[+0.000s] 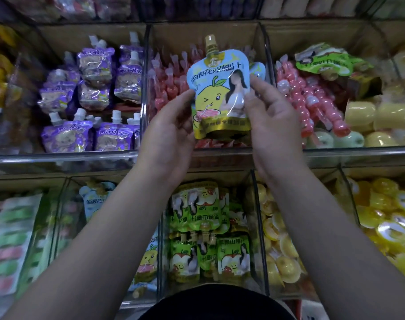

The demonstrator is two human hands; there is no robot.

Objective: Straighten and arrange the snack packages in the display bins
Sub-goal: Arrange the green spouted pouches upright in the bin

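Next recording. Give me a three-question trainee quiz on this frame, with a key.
1. True or false: the left hand and right hand both hold the blue pouch.
2. Multiple choice: which upper bin holds the purple pouches? A left, B middle, C right.
3. Short answer: what colour is the lone pouch lying on the pink sticks in the upper right bin?
Key: 1 true; 2 A; 3 green.
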